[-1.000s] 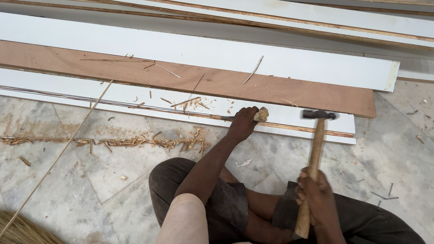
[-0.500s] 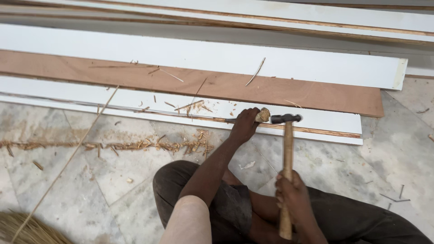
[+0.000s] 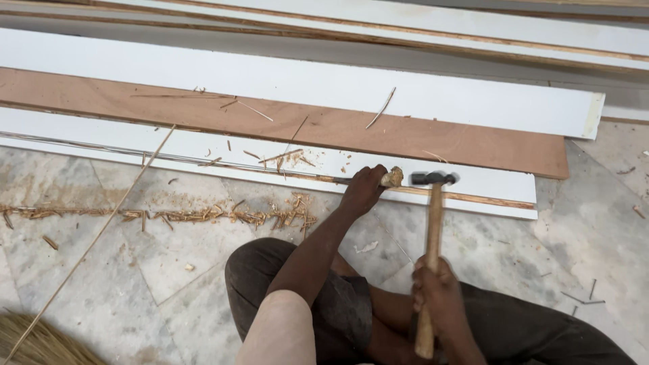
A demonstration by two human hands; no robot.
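Observation:
My left hand [image 3: 362, 191] is closed around a chisel, and its pale wooden butt [image 3: 392, 178] sticks out to the right of my fist. The chisel lies along a brown groove in the near white board [image 3: 487, 189]. My right hand [image 3: 439, 297] grips the lower part of a wooden-handled hammer [image 3: 431, 243]. The dark metal hammer head [image 3: 433, 178] is right beside the chisel's butt, touching it or nearly so. I sit on the floor with my knees below the board.
A brown plywood strip [image 3: 324, 125] and more long white boards [image 3: 270, 78] lie beyond the near board. A line of wood shavings [image 3: 203, 215] crosses the marble floor. A thin cane strip [image 3: 94, 236] runs diagonally, a straw broom [image 3: 40, 345] lies bottom left, loose nails [image 3: 581, 295] lie right.
The hammer has swung left, from well right of the chisel to right against its butt. My left hand has stayed on the chisel at the groove.

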